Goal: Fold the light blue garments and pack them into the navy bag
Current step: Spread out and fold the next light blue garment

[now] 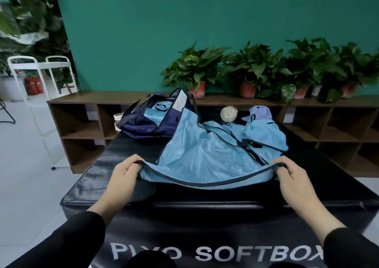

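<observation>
Partly done, by the look of it: black soft box [86, 177] serving as the work surface, largest thing in view, with bare black top open to the near left and along the near edge, enough room there to lay a fold flat. Spread across its middle and right, a large light blue garment [205, 154] with dark piping, unfolded and rumpled, its far part bunched toward the right edge of the box and close to dropping over. At the far left corner, the navy bag [141, 124], unzipped and gaping, with a bit of light blue cloth already inside; probably one piece packed, the big one left to fold and stow. Beyond the garment, a lilac cap [259, 112] and a clear round container [228, 113], both near the far edge and crowding the path to the bag only slightly. Left hand [125, 177] pinching the near hem at its left end, fingers curled over the piping; right hand [291, 177] pinching the same hem at its right end, hem lifted and sagging between them. Likely next need: a clean fold away from the near edge.
</observation>
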